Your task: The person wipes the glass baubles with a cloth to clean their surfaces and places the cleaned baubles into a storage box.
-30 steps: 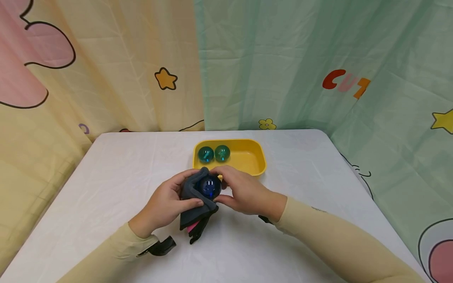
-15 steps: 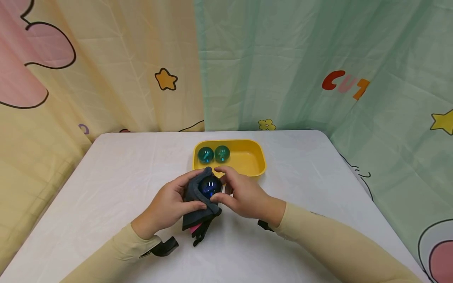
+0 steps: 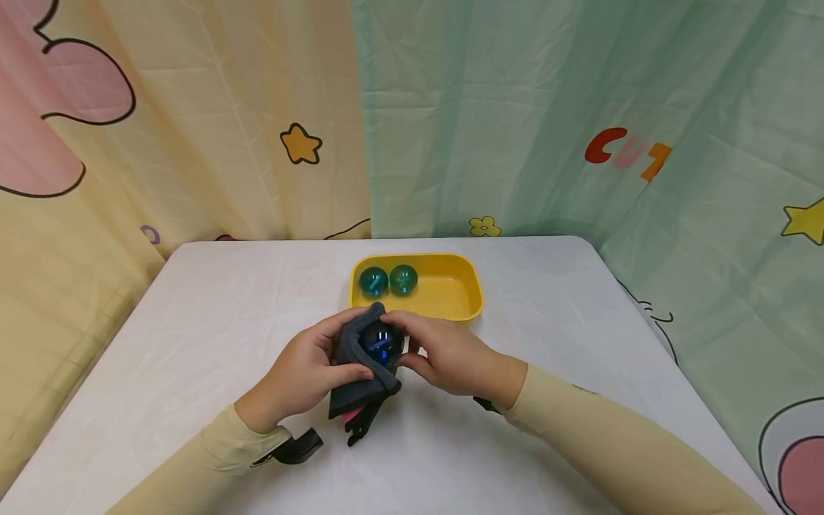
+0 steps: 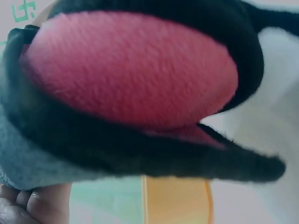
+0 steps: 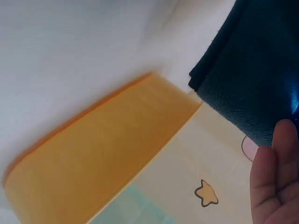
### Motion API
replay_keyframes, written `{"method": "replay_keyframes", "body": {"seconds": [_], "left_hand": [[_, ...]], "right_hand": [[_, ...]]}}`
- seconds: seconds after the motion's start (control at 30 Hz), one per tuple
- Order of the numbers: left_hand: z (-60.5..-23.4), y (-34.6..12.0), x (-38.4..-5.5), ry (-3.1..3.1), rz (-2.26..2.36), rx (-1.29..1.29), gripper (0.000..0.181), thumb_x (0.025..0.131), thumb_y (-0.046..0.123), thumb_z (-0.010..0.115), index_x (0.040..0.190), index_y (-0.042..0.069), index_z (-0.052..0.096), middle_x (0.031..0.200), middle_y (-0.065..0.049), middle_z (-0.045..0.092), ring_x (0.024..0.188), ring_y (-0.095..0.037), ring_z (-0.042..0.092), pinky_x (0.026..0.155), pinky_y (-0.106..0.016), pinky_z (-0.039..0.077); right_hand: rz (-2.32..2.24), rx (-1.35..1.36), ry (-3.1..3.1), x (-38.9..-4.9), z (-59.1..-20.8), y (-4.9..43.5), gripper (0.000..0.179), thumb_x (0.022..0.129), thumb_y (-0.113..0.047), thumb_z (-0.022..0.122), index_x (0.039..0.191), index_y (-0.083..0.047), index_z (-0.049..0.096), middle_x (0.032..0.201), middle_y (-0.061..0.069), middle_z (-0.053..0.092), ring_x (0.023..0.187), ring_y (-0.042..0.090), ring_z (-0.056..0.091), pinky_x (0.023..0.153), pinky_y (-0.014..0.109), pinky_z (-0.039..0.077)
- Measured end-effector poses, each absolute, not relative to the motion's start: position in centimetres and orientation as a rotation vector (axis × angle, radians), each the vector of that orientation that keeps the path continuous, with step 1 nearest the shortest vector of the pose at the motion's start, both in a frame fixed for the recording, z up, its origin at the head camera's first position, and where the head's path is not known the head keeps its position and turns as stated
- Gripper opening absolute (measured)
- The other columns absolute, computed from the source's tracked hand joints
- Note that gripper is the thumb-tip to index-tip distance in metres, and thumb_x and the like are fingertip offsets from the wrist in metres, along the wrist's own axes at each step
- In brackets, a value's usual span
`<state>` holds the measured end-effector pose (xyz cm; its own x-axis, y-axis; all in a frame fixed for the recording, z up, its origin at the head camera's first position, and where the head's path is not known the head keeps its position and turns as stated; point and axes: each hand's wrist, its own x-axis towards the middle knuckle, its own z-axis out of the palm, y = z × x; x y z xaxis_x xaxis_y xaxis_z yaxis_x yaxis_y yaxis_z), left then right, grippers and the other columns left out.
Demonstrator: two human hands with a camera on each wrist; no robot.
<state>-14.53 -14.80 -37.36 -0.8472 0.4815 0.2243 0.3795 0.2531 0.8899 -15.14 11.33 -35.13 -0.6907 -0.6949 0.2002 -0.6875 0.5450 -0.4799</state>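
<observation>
A glossy, see-through dark blue ball (image 3: 383, 345) sits in a fold of a dark grey cloth (image 3: 362, 391), in front of the tray. My left hand (image 3: 292, 375) grips the cloth round the ball's left side, thumb in front and fingers behind. Thumb and fingers of my right hand (image 3: 450, 355) pinch the ball at its right edge. Below, the cloth hangs in black-edged folds; between them the left wrist view shows a fuzzy pink patch (image 4: 135, 70). In the right wrist view my right fingertips (image 5: 285, 140) are at the cloth's edge.
Just beyond my hands stands a yellow tray (image 3: 450, 290) on a white-covered table (image 3: 244, 307). Two see-through balls, a teal one (image 3: 373, 282) and a green one (image 3: 403, 280), lie in its left part. Printed curtains (image 3: 489, 114) hang behind the table.
The right thumb has moved from the ball's front to its lower right edge, and the right fingers now lie over its upper right. Ball and cloth stay nearly in place.
</observation>
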Motion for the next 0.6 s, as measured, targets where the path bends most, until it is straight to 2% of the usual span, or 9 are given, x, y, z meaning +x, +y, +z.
{"method": "replay_keyframes", "body": {"seconds": [0.13,0.3,0.47,0.6], "left_hand": [[-37.29,-14.66,-14.46,2.415,1.652,0.856,0.076,0.086,0.009,0.087,0.153,0.014,0.052,0.136,-0.015,0.068,0.102,-0.016,0.072,0.088,-0.024,0.061],[-37.29,-14.53,-14.38,2.448,1.638,0.837,0.075,0.087,0.01,0.087,0.153,0.013,0.052,0.134,-0.015,0.069,0.101,-0.016,0.071,0.088,-0.023,0.061],[-37.36,-14.5,-14.56,2.46,1.664,0.822,0.075,0.087,0.007,0.086,0.153,0.011,0.05,0.133,-0.015,0.069,0.103,-0.014,0.072,0.088,-0.023,0.061],[-37.33,-14.53,-14.73,2.44,1.676,0.821,0.076,0.087,0.006,0.086,0.153,0.01,0.05,0.134,-0.015,0.068,0.104,-0.013,0.071,0.089,-0.022,0.06]], "right_hand": [[-0.91,-1.159,2.715,-15.01,-35.56,11.4,0.062,0.099,-0.024,0.075,0.15,-0.007,0.045,0.119,0.003,0.074,0.093,0.012,0.07,0.082,0.023,0.06],[-1.101,-1.027,2.597,-14.93,-36.18,11.14,0.054,0.106,-0.03,0.065,0.151,-0.007,0.045,0.113,0.002,0.076,0.093,0.006,0.067,0.086,0.021,0.059],[-1.075,-1.143,2.653,-14.86,-36.0,11.06,0.073,0.103,-0.024,0.07,0.159,-0.007,0.026,0.112,0.004,0.075,0.096,0.01,0.069,0.088,0.025,0.06],[-0.903,-1.206,2.737,-14.85,-35.42,11.08,0.068,0.101,-0.018,0.073,0.154,-0.009,0.033,0.122,0.006,0.072,0.099,0.014,0.07,0.091,0.027,0.061]]}}
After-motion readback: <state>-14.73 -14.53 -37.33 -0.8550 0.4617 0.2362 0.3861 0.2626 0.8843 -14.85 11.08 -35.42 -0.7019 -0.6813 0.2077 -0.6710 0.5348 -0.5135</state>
